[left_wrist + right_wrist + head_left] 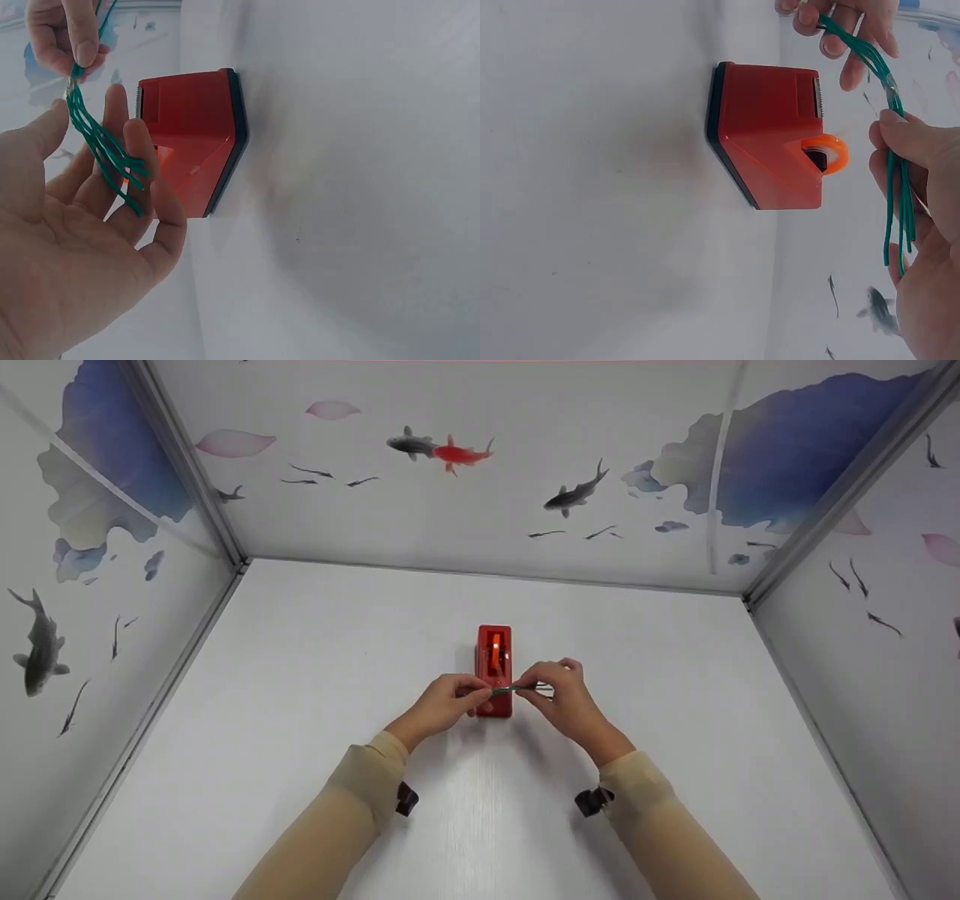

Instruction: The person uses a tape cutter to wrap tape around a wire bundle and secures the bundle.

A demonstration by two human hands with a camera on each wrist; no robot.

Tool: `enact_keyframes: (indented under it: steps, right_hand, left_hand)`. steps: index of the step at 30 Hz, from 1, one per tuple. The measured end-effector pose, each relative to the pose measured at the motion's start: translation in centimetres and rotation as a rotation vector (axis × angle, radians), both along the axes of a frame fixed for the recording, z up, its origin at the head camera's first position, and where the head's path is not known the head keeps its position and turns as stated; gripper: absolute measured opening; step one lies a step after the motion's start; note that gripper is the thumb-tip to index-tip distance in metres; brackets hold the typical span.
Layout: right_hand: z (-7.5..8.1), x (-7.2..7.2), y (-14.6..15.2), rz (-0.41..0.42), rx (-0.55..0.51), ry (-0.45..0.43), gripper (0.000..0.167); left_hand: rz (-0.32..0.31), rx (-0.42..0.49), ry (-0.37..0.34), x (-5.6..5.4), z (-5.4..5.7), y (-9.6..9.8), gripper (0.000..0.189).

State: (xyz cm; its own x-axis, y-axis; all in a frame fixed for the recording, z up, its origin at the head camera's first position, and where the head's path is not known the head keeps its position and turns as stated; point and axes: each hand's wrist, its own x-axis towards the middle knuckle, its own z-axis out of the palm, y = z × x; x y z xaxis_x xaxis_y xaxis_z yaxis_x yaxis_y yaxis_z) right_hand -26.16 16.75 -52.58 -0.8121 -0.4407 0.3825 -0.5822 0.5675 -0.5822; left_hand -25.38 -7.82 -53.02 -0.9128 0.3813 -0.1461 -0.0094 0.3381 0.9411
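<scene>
A bundle of thin green cords (504, 690), like wires, stretches between both hands. Clear tape (889, 81) is wrapped around its middle. My left hand (444, 703) holds one side of the bundle; the loose green ends (112, 150) fan out over its fingers. Thumb and fingers of my right hand (564, 699) pinch the other side, right beside the taped part, with several ends hanging past the thumb in the right wrist view. Behind and below the hands stands a red tape dispenser (187, 112) with an orange tape core (836, 154) and a toothed cutting edge.
The dispenser rests on a white table (480, 825). White panels (465, 525) painted with fish and leaves enclose the table at the back and both sides, joined by grey metal frames (199, 472). A black wrist camera (594, 801) sits by the right sleeve.
</scene>
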Motion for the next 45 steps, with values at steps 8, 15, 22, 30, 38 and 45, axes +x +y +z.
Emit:
enact_keyframes:
  steps: [8,15,22,30,38,45]
  right_hand:
    - [-0.1,-0.1,0.0,0.031,0.074,0.071,0.015]
    - [0.3,-0.1,0.0,0.018,0.178,0.046,0.017]
    - [1.2,-0.1,0.1,-0.02,0.34,0.025,0.015]
    - [2.0,-0.3,-0.2,-0.035,0.441,0.04,0.014]
    - [2.3,-0.2,-0.5,-0.037,0.438,0.083,0.014]
    - [2.0,-0.1,-0.5,-0.047,0.39,0.117,0.009]
  left_hand:
    - [0.028,-0.037,0.084,0.0,-0.2,-0.2,0.014]
    - [0.057,-0.089,0.208,0.4,0.3,-0.1,0.019]
    - [0.074,-0.258,0.445,0.8,0.6,0.3,0.022]
    - [0.109,-0.451,0.667,1.0,0.5,0.5,0.022]
    - [0.127,-0.502,0.717,1.0,0.4,0.5,0.022]
    - [0.126,-0.531,0.755,1.2,0.6,0.6,0.024]
